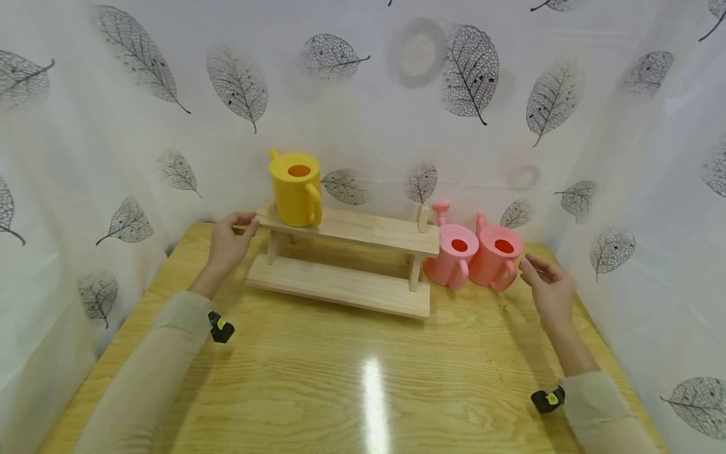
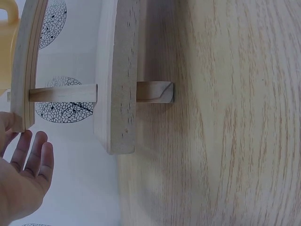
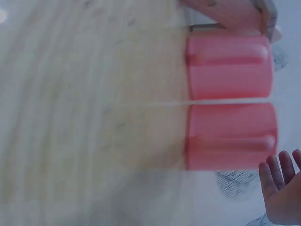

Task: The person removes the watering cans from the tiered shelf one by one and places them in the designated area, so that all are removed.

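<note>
A two-tier wooden shelf stands on the table, and my left hand holds the left end of its upper board. In the left wrist view, the fingers lie under that board's end. A yellow watering can sits upright on the upper board, near my left hand. Two pink watering cans, a left one and a right one, stand side by side at the shelf's right end. Beside the right can is my right hand, its fingers extended, holding nothing; whether it touches the can is unclear.
The wooden table extends in front of the shelf. Behind and at both sides hangs a white curtain with a leaf print. A small wooden peg rises at the right end of the upper board.
</note>
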The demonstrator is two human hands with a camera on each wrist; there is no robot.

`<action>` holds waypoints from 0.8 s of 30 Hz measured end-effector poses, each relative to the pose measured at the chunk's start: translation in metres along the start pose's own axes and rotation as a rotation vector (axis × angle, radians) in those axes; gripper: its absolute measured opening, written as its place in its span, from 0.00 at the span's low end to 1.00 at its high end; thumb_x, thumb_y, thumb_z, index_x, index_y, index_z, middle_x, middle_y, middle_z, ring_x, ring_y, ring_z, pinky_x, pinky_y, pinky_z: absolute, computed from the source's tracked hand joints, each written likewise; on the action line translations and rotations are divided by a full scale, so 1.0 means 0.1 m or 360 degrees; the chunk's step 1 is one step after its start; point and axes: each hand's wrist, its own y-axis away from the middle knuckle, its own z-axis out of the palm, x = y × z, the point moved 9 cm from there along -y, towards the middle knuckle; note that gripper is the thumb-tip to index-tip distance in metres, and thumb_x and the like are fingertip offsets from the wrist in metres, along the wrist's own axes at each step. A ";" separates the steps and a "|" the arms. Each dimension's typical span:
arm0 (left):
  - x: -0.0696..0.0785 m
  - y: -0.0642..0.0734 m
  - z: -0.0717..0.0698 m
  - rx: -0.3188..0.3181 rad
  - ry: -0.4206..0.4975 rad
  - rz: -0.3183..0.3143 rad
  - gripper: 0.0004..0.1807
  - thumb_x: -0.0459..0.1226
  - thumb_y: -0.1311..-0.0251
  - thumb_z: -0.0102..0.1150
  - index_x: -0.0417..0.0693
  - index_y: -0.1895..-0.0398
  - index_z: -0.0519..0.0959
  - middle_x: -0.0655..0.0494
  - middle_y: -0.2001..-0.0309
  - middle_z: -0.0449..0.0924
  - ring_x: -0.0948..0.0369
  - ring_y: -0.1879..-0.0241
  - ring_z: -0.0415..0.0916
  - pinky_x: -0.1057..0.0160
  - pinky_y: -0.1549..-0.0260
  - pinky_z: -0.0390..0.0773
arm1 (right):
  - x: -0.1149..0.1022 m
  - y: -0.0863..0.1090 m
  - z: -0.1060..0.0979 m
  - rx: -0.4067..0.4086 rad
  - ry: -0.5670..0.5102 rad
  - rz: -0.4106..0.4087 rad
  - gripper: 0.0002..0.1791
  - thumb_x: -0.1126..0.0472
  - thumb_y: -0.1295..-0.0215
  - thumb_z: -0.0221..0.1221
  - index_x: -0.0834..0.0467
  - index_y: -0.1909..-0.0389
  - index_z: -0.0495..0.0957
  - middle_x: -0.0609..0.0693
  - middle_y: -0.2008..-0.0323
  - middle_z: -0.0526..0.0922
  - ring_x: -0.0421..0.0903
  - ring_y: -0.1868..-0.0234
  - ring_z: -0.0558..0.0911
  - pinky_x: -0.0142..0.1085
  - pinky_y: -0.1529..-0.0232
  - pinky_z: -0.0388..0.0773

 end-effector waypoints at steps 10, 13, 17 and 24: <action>0.02 0.01 0.00 -0.0023 -0.0001 0.0009 0.23 0.45 0.20 0.54 0.38 0.35 0.79 0.36 0.43 0.81 0.67 0.60 0.73 0.81 0.70 0.72 | -0.57 0.25 0.83 -0.0169 -0.0203 -0.0276 0.15 0.72 0.33 0.68 0.77 0.49 0.83 0.43 0.66 0.92 0.39 0.65 0.90 0.25 0.61 0.87; 0.01 0.00 0.00 -0.0025 -0.0005 0.0012 0.23 0.45 0.20 0.54 0.38 0.35 0.79 0.36 0.43 0.81 0.69 0.61 0.72 0.80 0.70 0.73 | -0.63 0.35 1.22 -0.0308 -0.0193 -0.0252 0.17 0.71 0.31 0.67 0.78 0.47 0.81 0.41 0.64 0.92 0.38 0.64 0.90 0.28 0.60 0.87; -0.01 0.00 -0.01 -0.0029 -0.0004 0.0014 0.23 0.46 0.20 0.55 0.38 0.35 0.79 0.36 0.43 0.81 0.71 0.62 0.72 0.80 0.70 0.73 | -0.69 0.49 1.75 -0.0492 -0.0171 -0.0216 0.19 0.70 0.30 0.65 0.79 0.44 0.79 0.37 0.65 0.91 0.35 0.63 0.89 0.28 0.59 0.88; -0.01 0.00 0.00 -0.0031 0.0000 0.0013 0.23 0.46 0.21 0.55 0.38 0.35 0.79 0.37 0.43 0.82 0.73 0.63 0.72 0.80 0.70 0.73 | -0.78 0.68 2.60 -0.0811 -0.0078 -0.0177 0.19 0.69 0.30 0.66 0.76 0.43 0.80 0.47 0.58 0.93 0.33 0.61 0.88 0.30 0.55 0.88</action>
